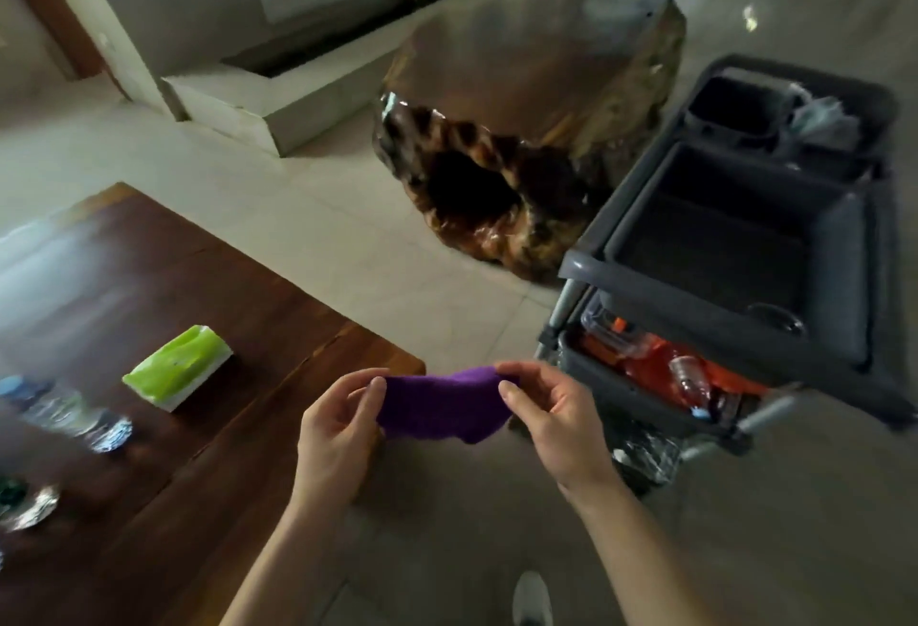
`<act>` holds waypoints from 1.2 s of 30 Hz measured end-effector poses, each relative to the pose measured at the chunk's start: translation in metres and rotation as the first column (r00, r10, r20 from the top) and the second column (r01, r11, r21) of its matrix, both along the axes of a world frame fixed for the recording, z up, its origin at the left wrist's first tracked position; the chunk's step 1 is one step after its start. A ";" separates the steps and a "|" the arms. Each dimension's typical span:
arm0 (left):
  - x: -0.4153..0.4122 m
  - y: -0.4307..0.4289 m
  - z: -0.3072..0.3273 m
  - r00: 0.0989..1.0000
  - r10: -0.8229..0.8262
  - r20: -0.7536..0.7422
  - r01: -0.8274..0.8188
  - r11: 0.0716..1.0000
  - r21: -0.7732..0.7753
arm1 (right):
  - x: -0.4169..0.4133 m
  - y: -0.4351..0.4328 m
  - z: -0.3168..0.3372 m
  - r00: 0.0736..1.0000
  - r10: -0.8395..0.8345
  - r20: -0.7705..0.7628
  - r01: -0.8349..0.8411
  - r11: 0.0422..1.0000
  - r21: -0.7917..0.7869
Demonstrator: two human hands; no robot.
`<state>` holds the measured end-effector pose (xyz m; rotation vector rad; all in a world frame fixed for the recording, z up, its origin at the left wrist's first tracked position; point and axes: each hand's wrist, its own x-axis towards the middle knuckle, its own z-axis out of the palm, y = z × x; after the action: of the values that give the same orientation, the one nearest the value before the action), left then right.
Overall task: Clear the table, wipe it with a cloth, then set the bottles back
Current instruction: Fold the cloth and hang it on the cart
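Both hands up front: left hand (343,419) and right hand (544,407) each pinch end of purple cloth (439,407), stretched just off table (238,426) corner; bottles (74,414), green pack (179,367) not yet cleared; better park cloth, lift items first, wipe after

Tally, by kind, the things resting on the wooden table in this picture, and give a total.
Plastic bottles lying on the wooden table: 2, one with a blue cap and a blurred one at the left edge
Green tissue pack: 1
Total: 3
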<state>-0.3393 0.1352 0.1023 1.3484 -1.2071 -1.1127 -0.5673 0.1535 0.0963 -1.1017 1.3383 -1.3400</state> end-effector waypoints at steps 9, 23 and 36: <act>-0.145 -0.053 0.016 0.954 -0.252 0.164 0.263 0.963 -0.054 | -0.141 0.000 0.019 0.975 -0.194 -0.112 0.186 0.979 -0.077; -0.297 -0.093 0.094 0.891 -0.445 0.093 0.454 0.857 -0.246 | -0.278 0.012 0.093 0.902 -0.399 -0.165 0.348 0.898 -0.269; -0.334 -0.095 0.044 0.860 -0.458 0.225 0.481 0.874 -0.061 | -0.303 0.020 0.039 0.879 -0.395 -0.269 0.404 0.914 -0.022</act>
<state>-0.6730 0.0398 0.1459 1.1238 -1.7952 -1.2345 -0.8706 0.1736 0.1353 -1.0445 1.8627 -1.4891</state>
